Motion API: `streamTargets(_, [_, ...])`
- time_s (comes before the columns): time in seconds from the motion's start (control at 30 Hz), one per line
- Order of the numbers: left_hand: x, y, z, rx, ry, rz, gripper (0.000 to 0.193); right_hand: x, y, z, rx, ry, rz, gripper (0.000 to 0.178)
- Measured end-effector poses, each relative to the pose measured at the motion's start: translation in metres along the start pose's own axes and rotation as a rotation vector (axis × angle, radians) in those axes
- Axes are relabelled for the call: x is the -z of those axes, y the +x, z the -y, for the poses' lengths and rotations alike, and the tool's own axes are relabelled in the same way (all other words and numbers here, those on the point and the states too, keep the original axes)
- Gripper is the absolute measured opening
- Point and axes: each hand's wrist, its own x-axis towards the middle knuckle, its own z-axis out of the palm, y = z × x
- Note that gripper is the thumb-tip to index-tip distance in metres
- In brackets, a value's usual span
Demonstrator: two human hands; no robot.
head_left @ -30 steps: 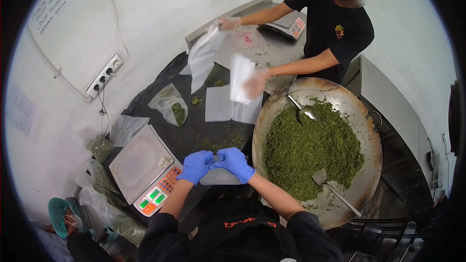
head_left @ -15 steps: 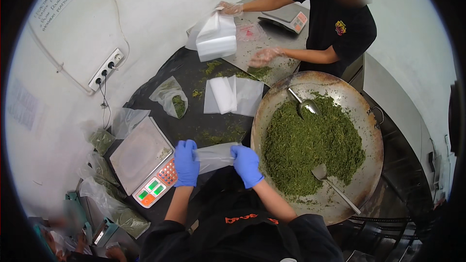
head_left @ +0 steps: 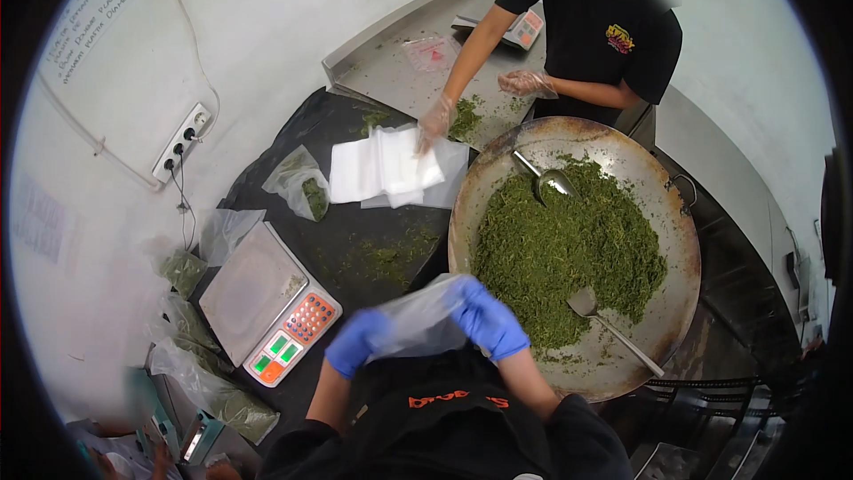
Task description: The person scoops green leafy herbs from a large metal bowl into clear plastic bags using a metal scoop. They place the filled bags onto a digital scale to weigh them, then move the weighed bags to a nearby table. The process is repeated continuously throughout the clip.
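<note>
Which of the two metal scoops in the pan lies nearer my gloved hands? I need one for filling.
The flat scoop at the pan's near side, handle pointing right, close to your right hand. The other scoop lies at the far edge.

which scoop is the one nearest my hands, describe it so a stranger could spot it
Start at the big round metal pan heaped with chopped green leaves. The near scoop lies at the heap's lower edge, its handle running toward the rim, while the far scoop lies beside the co-worker.
</note>
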Motion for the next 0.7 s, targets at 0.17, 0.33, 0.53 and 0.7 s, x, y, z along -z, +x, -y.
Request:
streamTargets(0.17, [-0.048, 0.017, -0.056, -0.042, -0.775, 0.358, 0.056, 0.019, 0.008, -0.004, -0.089, -0.366, 0.149, 0.037])
streamTargets(0.33, [0.001, 0.018, 0.063, 0.148, -0.558, -0.107, 0.042, 0.026, -0.016, 0.008, -0.002, -0.564, 0.406, 0.044])
streamTargets(0.53, [-0.039, 0.018, -0.137, 0.063, -0.579, 0.084, 0.047, 0.003, -0.038, 0.062, 0.396, -0.954, 0.148, 0.031])
streamTargets(0.7, [-0.066, 0.051, -0.146, -0.235, 0.473, 0.195, 0.048, -0.004, -0.053, 0.058, 0.387, -1.085, 0.052, 0.020])
